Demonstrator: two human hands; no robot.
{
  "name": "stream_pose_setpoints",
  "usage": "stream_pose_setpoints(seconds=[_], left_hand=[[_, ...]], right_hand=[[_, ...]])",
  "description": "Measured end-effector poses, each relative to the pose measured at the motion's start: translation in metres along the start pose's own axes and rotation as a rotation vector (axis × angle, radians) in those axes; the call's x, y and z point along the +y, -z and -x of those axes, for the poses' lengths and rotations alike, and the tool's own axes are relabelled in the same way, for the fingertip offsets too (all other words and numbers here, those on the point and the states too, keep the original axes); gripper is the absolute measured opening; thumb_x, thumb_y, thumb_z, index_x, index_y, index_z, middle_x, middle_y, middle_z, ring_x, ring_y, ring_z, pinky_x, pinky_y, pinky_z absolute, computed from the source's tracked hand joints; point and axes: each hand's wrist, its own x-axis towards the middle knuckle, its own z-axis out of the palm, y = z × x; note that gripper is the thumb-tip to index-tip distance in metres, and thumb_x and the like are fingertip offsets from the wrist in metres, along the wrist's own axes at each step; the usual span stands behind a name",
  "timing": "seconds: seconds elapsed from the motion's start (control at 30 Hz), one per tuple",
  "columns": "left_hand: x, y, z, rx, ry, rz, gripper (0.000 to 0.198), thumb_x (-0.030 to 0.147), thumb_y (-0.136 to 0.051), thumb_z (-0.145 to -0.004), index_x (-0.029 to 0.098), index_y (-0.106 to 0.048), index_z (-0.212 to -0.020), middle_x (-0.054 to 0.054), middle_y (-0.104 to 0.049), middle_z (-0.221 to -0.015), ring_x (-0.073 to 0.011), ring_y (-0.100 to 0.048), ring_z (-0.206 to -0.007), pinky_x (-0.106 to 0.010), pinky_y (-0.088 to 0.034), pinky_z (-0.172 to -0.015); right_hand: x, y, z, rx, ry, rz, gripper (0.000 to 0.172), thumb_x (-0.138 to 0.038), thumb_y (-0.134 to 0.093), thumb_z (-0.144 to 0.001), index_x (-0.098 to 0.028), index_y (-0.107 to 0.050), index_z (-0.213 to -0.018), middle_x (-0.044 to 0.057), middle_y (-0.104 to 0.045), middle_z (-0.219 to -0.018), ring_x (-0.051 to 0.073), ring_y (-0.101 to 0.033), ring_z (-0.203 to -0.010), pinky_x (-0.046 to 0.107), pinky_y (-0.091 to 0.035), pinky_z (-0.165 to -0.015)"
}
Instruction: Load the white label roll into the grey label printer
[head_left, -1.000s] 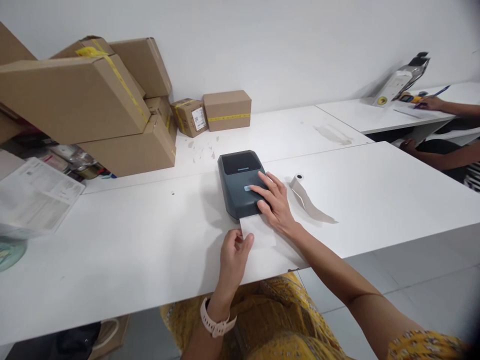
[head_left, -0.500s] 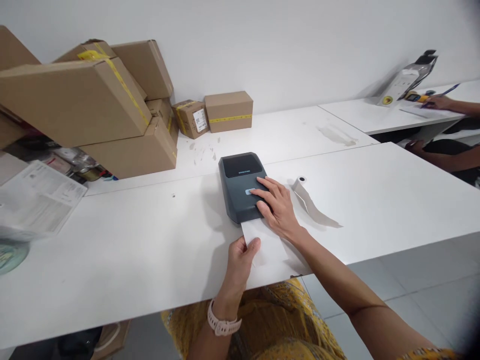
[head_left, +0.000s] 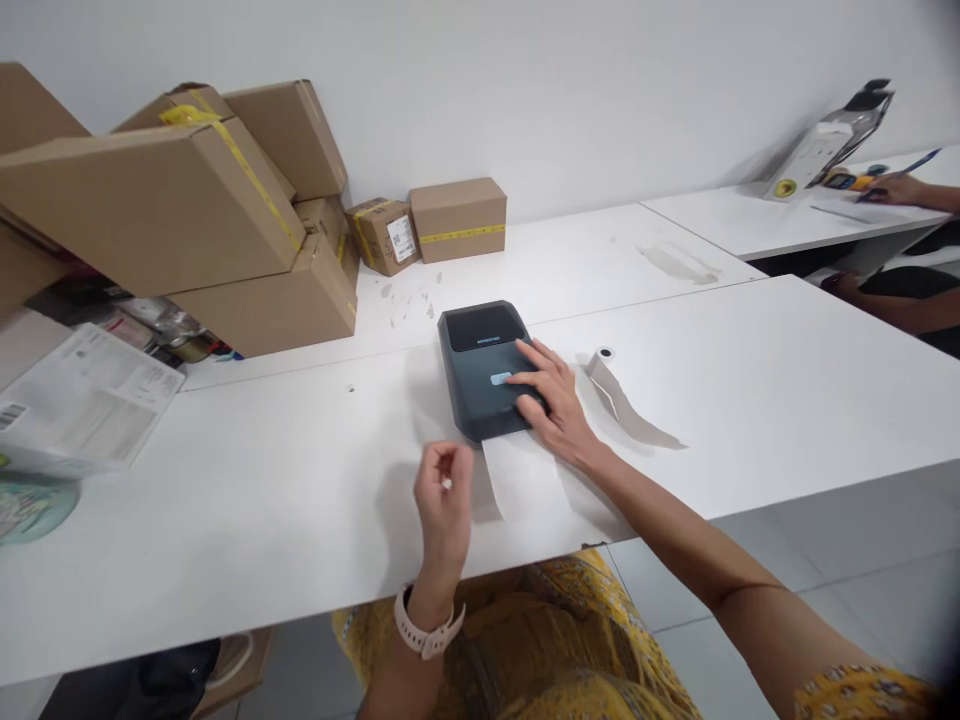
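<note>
A dark grey label printer (head_left: 480,405) with a black top panel and a light button sits on the white table. My right hand (head_left: 556,405) lies on its right side with fingers spread, the index fingertip at the edge of the button. From the printer's front comes a blank white paper strip (head_left: 521,475), reaching toward the table edge. To the left of that strip, apart from it, my left hand (head_left: 444,490) is raised with its fingers curled in toward the thumb. It is slightly blurred, and nothing shows in it.
Right of the printer stands a small paper roll (head_left: 602,356) with a loose curled tail. Cardboard boxes (head_left: 247,210) with yellow tape are stacked at the left. A printed white package (head_left: 90,400) lies nearer. At far right, another person's hand (head_left: 896,190) holds a pen.
My left hand has let go of the paper strip and moved left, up off it. My right hand stays on the printer. The view has shifted slightly.
</note>
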Motion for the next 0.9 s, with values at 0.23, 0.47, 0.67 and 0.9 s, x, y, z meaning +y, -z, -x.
stream_pose_setpoints(seconds=[0.23,0.47,0.67,0.9], left_hand=[[0.005,-0.003,-0.044,-0.280,-0.030,-0.038,0.085,0.063,-0.068,-0.093,0.029,-0.038,-0.164,-0.010,-0.026,-0.180,-0.0323,-0.029,-0.165,-0.046,-0.031,-0.132],[0.012,-0.010,-0.045,-0.231,-0.191,-0.138,0.079,0.068,-0.057,-0.098,0.032,-0.036,-0.166,-0.005,-0.023,-0.181,-0.0291,-0.013,-0.170,-0.049,-0.014,-0.139],[0.050,-0.014,-0.088,-0.193,-0.291,0.005,0.070,0.070,-0.046,-0.103,0.026,-0.052,-0.157,-0.007,-0.040,-0.174,-0.0282,-0.028,-0.166,-0.045,-0.024,-0.136],[0.026,-0.032,-0.127,-0.022,-0.162,0.035,0.056,0.048,-0.059,-0.101,0.020,-0.057,-0.149,-0.015,-0.056,-0.162,-0.0275,-0.051,-0.153,-0.040,-0.041,-0.126]], right_hand=[[0.017,0.000,0.022,0.025,-0.407,-0.331,0.068,-0.070,-0.032,-0.106,-0.031,-0.047,-0.160,0.008,-0.047,-0.170,0.029,-0.043,-0.158,0.058,-0.035,-0.131],[0.007,0.014,0.005,-0.055,-0.326,-0.237,0.075,-0.077,-0.019,-0.104,-0.038,-0.040,-0.164,0.002,-0.043,-0.173,0.029,-0.035,-0.163,0.062,-0.024,-0.135],[-0.005,0.030,-0.061,-0.053,-0.168,-0.127,0.077,-0.077,-0.008,-0.104,-0.037,-0.039,-0.163,0.004,-0.049,-0.167,0.031,-0.042,-0.158,0.059,-0.031,-0.132],[0.004,0.019,-0.169,0.058,-0.073,-0.115,0.082,-0.080,-0.006,-0.102,-0.031,-0.031,-0.163,0.009,-0.045,-0.166,0.030,-0.038,-0.160,0.054,-0.034,-0.129]])
